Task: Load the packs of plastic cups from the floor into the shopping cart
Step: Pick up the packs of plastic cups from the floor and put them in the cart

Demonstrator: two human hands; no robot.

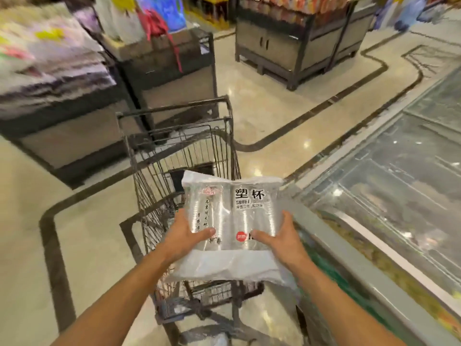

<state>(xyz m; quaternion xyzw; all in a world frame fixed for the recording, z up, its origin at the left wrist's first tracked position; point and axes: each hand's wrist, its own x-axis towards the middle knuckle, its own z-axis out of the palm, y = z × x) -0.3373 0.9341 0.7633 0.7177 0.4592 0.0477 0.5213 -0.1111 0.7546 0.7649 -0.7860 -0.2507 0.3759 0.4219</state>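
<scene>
Clear plastic pack of stacked cups [232, 216] with black printed lettering held above dark wire shopping cart [179, 156]. Left hand [185, 237] grips its left edge, right hand [280, 239] its right edge, thumbs on top. Glass-topped freezer chest [389, 186] just right of cart.

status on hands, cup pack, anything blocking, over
Left hand and right hand grip the pack of cups. Pack over the shopping cart. No obstruction seen.
</scene>
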